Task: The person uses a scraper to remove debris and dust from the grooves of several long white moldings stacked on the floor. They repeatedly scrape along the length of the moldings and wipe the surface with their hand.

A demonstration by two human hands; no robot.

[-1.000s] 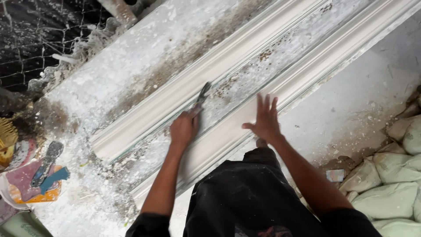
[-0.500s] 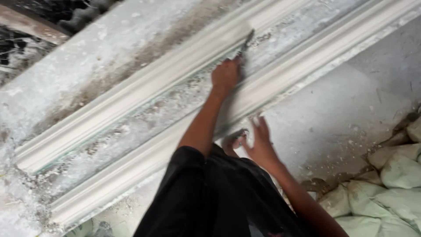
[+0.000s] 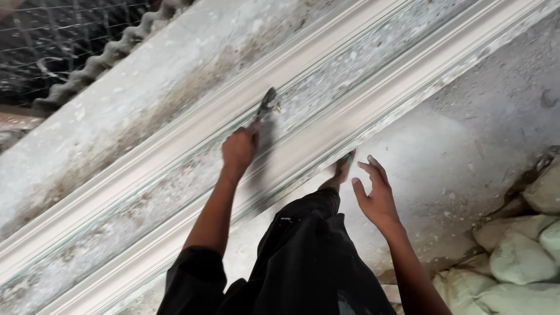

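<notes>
My left hand [image 3: 238, 150] grips a small metal scraper [image 3: 267, 106] by its handle, its blade resting on the flat channel of a long white plaster moulding [image 3: 175, 169] that runs diagonally across the view. My right hand [image 3: 376, 195] hovers in the air with fingers spread, holding nothing, just past the moulding's near ridge [image 3: 326, 137]. My bare foot [image 3: 340, 173] rests against that ridge, below my dark trouser leg [image 3: 309, 256].
A dusty concrete floor [image 3: 466, 146] lies to the right. Pale filled sacks [image 3: 519, 256] are piled at the lower right. A corrugated sheet edge [image 3: 111, 58] and wire mesh [image 3: 52, 41] sit at the upper left.
My right hand has lifted off the moulding into the air. The view has shifted and my left hand with the scraper has drawn back along the channel.
</notes>
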